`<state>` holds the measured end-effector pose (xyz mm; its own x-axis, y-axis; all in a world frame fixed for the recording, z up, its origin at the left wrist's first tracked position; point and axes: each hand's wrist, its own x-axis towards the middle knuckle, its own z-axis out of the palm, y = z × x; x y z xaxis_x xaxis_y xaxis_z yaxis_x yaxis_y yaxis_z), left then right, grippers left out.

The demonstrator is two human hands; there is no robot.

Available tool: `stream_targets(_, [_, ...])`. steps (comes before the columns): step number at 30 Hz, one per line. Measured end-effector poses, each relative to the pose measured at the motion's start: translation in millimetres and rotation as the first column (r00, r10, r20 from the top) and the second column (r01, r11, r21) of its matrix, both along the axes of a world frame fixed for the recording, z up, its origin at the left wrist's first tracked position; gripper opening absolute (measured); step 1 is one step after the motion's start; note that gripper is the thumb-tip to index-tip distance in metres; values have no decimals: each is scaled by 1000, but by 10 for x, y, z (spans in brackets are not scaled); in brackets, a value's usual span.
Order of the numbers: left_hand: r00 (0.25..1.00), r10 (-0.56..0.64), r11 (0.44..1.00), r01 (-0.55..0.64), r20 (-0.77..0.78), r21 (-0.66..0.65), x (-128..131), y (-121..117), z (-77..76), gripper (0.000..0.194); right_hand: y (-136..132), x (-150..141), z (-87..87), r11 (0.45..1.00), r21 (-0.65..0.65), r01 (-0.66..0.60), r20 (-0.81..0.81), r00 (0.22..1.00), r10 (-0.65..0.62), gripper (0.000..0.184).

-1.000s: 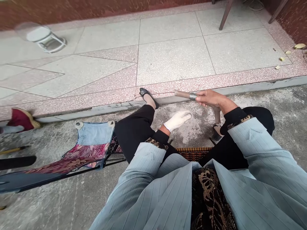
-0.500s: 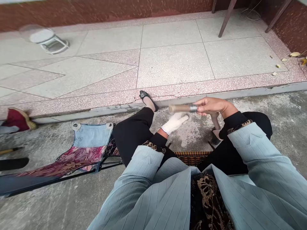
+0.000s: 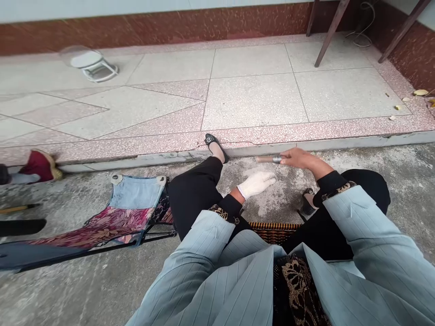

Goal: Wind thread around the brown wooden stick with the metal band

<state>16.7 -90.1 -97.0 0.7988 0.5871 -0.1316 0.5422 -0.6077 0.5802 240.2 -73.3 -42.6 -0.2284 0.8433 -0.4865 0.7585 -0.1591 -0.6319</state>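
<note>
My right hand [image 3: 296, 158], bare, is closed on a short pale wooden handle [image 3: 265, 159] wound with silver wire where it meets the fingers. The handle lies nearly level, its blunt free end to the left; the part inside and beyond my hand is hidden. Just below and to the left is my left hand [image 3: 257, 184] in a white knitted glove. Its thumb and fingers are pressed together, and what they hold, if anything, does not show. The two hands are apart, over the concrete between my knees.
A woven seat edge [image 3: 275, 231] shows between my thighs. To the left stands a folding chair [image 3: 122, 217] with denim and floral cloth. Ahead runs a raised tiled step [image 3: 251, 104], with a white stool [image 3: 95, 65] on it. Another person's red shoe [image 3: 41, 165] is far left.
The handle in my right hand has moved down and slightly right, and looks shorter from this angle. My gloved left hand is a little lower and further right. The whole view has shifted.
</note>
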Motion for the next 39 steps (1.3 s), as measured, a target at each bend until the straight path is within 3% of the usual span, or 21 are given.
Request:
stream_targets(2, [998, -30, 994, 35, -53, 105, -30, 20, -9, 31, -10, -15, -22, 976, -120, -182, 159, 967, 200, 30])
stream_targets(3, [997, -53, 990, 61, -63, 125, -49, 36, -6, 31, -15, -8, -28, 933, -235, -273, 136, 941, 309, 31])
stream_targets(5, [996, -90, 992, 92, -27, 87, -87, 72, 8, 30, -27, 35, -18, 806, -407, -431, -90, 897, 434, 38])
stream_targets(7, [996, -47, 998, 49, 71, -26, -115, 106, 24, 29, -40, 97, 32, 743, -387, -546, -368, 831, 418, 50])
stream_targets(8, [992, 18, 995, -6, 122, -100, -122, 116, 30, 29, -48, 125, 68, 760, -326, -562, -477, 792, 381, 53])
stream_targets(10, [971, 148, 963, -99, 188, -250, -121, 116, 41, 32, -67, 155, 143, 854, -202, -479, -628, 733, 263, 54])
stream_targets(13, [965, 169, 935, -91, 202, -344, -89, 66, 63, 35, -78, 133, 192, 974, -133, -184, -681, 731, 45, 50])
stream_targets(15, [978, 87, 961, -32, 189, -275, -61, 28, 77, 33, -58, 97, 156, 993, -118, -24, -600, 799, -52, 48])
stream_targets(17, [989, 30, 989, -9, 142, -151, -42, 9, 76, 31, -23, 64, 80, 995, -79, 57, -397, 914, -84, 47])
stream_targets(19, [999, 18, 1000, -17, 42, -25, -42, 13, 50, 30, 6, 40, -3, 1000, -17, 26, -97, 995, -27, 43])
stream_targets(21, [999, 11, 997, -7, -53, 70, -60, 34, 6, 29, 13, 23, -64, 991, -50, -123, 143, 981, 129, 36])
stream_targets(22, [998, -7, 996, 13, -68, 91, -73, 47, -16, 29, 6, 19, -79, 968, -132, -216, 180, 955, 237, 34])
stream_targets(24, [996, -87, 994, 88, -20, 58, -97, 71, -52, 29, -22, 23, -73, 847, -347, -403, 48, 894, 445, 36])
stream_targets(26, [987, -124, 990, 130, 104, -53, -111, 88, -66, 29, -55, 44, -24, 726, -425, -540, -226, 840, 493, 47])
stream_targets(27, [982, -91, 986, 111, 163, -123, -113, 92, -63, 30, -70, 59, 10, 725, -392, -566, -350, 821, 452, 52])
stream_targets(29, [967, 76, 964, -9, 244, -266, -109, 90, -39, 34, -89, 84, 81, 835, -268, -481, -528, 798, 290, 57])
stream_targets(31, [939, 219, 919, -106, 267, -381, -100, 76, -1, 38, -89, 91, 122, 947, -185, -263, -623, 776, 94, 57])
stream_targets(33, [937, 237, 903, -116, 255, -413, -88, 58, 36, 39, -64, 75, 110, 984, -165, -71, -632, 773, -50, 56])
stream_targets(35, [958, 164, 936, -76, 235, -344, -76, 43, 56, 36, -22, 49, 45, 988, -148, 49, -522, 845, -120, 54])
stream_targets(37, [978, 83, 977, -43, 189, -209, -68, 37, 56, 33, 19, 28, -47, 992, -71, 104, -270, 955, -120, 51])
stream_targets(39, [994, 14, 995, -3, 108, -99, -69, 43, 47, 31, 36, 20, -128, 1000, 25, -5, -11, 1000, 5, 44])
